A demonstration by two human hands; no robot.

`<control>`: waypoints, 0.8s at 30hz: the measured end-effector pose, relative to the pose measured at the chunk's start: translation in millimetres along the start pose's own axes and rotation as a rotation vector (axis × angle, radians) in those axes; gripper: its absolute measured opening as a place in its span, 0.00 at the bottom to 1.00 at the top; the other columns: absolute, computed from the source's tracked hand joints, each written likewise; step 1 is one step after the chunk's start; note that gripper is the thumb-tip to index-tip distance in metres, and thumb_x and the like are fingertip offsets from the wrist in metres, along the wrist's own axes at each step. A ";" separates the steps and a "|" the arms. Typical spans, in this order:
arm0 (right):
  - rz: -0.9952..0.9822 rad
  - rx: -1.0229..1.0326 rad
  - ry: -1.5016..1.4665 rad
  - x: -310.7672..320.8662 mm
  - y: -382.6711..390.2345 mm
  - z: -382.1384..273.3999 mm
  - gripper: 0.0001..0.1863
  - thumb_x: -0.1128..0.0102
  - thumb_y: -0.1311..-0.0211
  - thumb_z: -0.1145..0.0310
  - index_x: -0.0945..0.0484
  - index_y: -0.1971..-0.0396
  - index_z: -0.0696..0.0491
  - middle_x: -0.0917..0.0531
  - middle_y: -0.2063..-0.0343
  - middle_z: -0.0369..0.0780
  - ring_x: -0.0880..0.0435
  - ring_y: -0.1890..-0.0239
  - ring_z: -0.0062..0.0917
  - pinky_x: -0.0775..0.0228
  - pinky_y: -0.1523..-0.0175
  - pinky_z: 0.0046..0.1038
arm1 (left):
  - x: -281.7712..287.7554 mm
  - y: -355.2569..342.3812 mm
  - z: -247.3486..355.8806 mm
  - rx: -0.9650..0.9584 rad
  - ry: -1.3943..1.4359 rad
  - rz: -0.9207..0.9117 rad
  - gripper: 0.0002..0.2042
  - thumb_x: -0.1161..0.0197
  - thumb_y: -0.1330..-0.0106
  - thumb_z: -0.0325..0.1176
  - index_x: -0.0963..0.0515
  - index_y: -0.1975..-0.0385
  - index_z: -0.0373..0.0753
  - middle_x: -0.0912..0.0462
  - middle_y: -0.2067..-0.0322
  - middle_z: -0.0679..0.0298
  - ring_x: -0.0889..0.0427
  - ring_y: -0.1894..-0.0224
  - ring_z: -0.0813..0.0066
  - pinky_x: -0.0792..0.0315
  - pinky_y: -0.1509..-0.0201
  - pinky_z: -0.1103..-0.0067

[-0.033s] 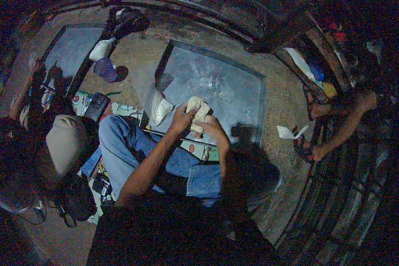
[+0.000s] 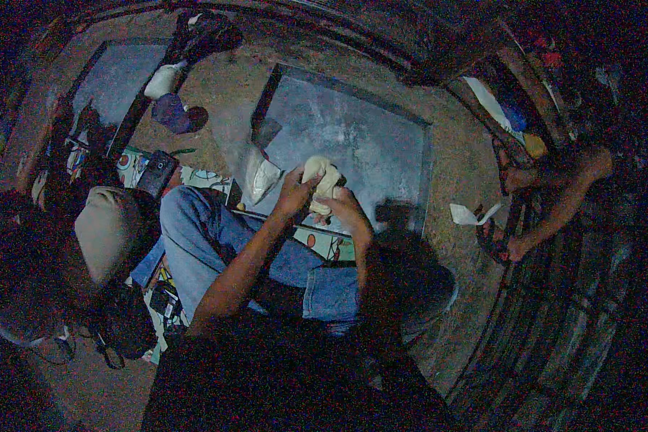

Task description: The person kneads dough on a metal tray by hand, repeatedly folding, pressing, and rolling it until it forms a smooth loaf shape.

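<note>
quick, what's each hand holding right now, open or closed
Left hand: closed on the upper left of a cream-coloured lump.
Right hand: closed on the same lump, lower down.

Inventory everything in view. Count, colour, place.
Soft lump: 1, cream, in both hands
Large flat rectangular panel: 1, grey, beyond hands
Second flat panel: 1, grey, upper left
Crumpled plastic-looking bag: 1, whitish, left of lump
Flat rectangular phone: 1, dark, left
Curved thin scrap: 1, white, floor, right
Patterned sheet: at least 1, pale, below large panel
Another person's feet: 2, right
Dark edges: unreadable
Jeans: 1 pair, blue, lower centre
Left hand: 1, bare, holding lump
Right hand: 1, bare, holding lump
</note>
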State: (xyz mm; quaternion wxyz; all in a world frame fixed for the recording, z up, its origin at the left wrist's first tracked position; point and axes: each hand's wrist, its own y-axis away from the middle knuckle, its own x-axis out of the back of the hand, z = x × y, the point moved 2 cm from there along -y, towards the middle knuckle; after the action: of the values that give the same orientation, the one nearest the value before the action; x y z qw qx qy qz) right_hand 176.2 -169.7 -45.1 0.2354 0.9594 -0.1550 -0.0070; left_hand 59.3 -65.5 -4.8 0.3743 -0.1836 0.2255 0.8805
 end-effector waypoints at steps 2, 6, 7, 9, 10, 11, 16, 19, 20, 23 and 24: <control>-0.014 0.030 -0.016 -12.4 -2.0 -8.5 0.11 0.40 0.38 0.69 0.24 0.59 0.59 0.16 0.75 0.43 0.16 0.81 0.30 0.24 0.78 0.29 | 13.9 -3.3 -6.9 -0.032 -0.011 0.025 0.13 0.39 0.32 0.36 0.23 0.54 0.33 0.17 0.63 0.62 0.19 0.66 0.77 0.24 0.63 0.78; 0.076 0.018 0.218 -0.3 -0.5 -6.1 0.12 0.41 0.37 0.69 0.24 0.59 0.60 0.16 0.77 0.44 0.17 0.84 0.30 0.24 0.81 0.30 | 12.1 -8.3 -0.9 0.043 -0.124 0.000 0.14 0.39 0.32 0.36 0.23 0.53 0.33 0.17 0.62 0.62 0.19 0.65 0.77 0.24 0.63 0.79; 0.074 -0.001 0.244 -0.6 0.9 -9.2 0.12 0.41 0.37 0.69 0.24 0.58 0.61 0.16 0.77 0.44 0.17 0.85 0.30 0.24 0.81 0.30 | 14.0 -7.8 3.3 0.062 -0.194 -0.007 0.14 0.39 0.32 0.36 0.23 0.53 0.32 0.17 0.62 0.62 0.19 0.65 0.77 0.24 0.63 0.79; -0.031 -0.065 0.136 -24.8 12.2 -47.7 0.13 0.41 0.37 0.69 0.24 0.58 0.61 0.16 0.78 0.44 0.18 0.86 0.29 0.24 0.82 0.31 | 38.7 -7.5 -0.2 0.023 -0.263 0.008 0.15 0.38 0.32 0.36 0.23 0.53 0.31 0.17 0.62 0.62 0.19 0.65 0.76 0.24 0.62 0.78; -0.047 -0.074 0.175 -24.2 13.8 -52.4 0.13 0.40 0.37 0.68 0.24 0.57 0.61 0.15 0.76 0.44 0.17 0.84 0.30 0.23 0.80 0.31 | 38.7 -9.1 -0.9 0.003 -0.292 -0.006 0.15 0.38 0.32 0.36 0.23 0.54 0.31 0.17 0.62 0.62 0.19 0.64 0.76 0.24 0.62 0.78; -0.055 -0.090 0.210 -18.7 15.1 -52.3 0.14 0.39 0.37 0.68 0.24 0.56 0.61 0.15 0.74 0.45 0.16 0.82 0.31 0.22 0.77 0.32 | 26.0 -4.5 9.4 0.016 -0.265 0.010 0.15 0.38 0.33 0.36 0.23 0.54 0.31 0.17 0.62 0.62 0.19 0.64 0.76 0.24 0.61 0.79; 0.131 0.239 0.603 -0.6 8.0 -21.8 0.23 0.37 0.40 0.70 0.29 0.45 0.59 0.17 0.55 0.45 0.16 0.58 0.32 0.23 0.54 0.31 | 15.3 -2.6 20.2 -0.007 -0.326 -0.063 0.15 0.38 0.33 0.37 0.23 0.53 0.32 0.16 0.61 0.62 0.19 0.61 0.77 0.24 0.55 0.78; 0.085 0.229 0.479 -2.8 1.6 -25.0 0.32 0.33 0.44 0.66 0.34 0.40 0.56 0.21 0.47 0.42 0.20 0.48 0.31 0.27 0.45 0.31 | 33.1 -10.8 1.8 0.087 -0.190 -0.070 0.16 0.38 0.33 0.37 0.22 0.54 0.32 0.16 0.62 0.61 0.17 0.63 0.75 0.23 0.58 0.78; 0.064 0.227 0.412 2.0 -0.9 -22.3 0.36 0.30 0.46 0.61 0.36 0.38 0.53 0.22 0.46 0.43 0.20 0.48 0.33 0.27 0.45 0.33 | 28.1 -7.2 2.6 0.114 -0.089 -0.089 0.15 0.39 0.33 0.38 0.22 0.54 0.33 0.16 0.62 0.61 0.17 0.65 0.74 0.22 0.61 0.77; 0.067 0.228 0.201 4.6 -4.3 -16.5 0.27 0.38 0.38 0.55 0.29 0.43 0.51 0.19 0.50 0.43 0.18 0.49 0.34 0.26 0.47 0.34 | 20.0 -5.0 7.4 0.180 -0.001 -0.110 0.16 0.39 0.32 0.41 0.22 0.54 0.34 0.16 0.64 0.62 0.16 0.66 0.74 0.22 0.63 0.77; 0.096 0.120 0.206 7.2 -4.6 -13.8 0.24 0.41 0.36 0.54 0.27 0.44 0.52 0.18 0.51 0.43 0.18 0.50 0.35 0.26 0.47 0.34 | 20.5 -4.5 10.2 0.195 -0.043 -0.118 0.17 0.38 0.33 0.41 0.22 0.54 0.33 0.16 0.64 0.62 0.17 0.66 0.75 0.23 0.63 0.78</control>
State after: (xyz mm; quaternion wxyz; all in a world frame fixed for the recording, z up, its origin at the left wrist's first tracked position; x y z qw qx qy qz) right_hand 185.6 -161.8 -34.5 0.1924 0.9589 -0.1760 0.1121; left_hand 47.7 -45.4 -7.6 0.4463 -0.1405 0.2907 0.8346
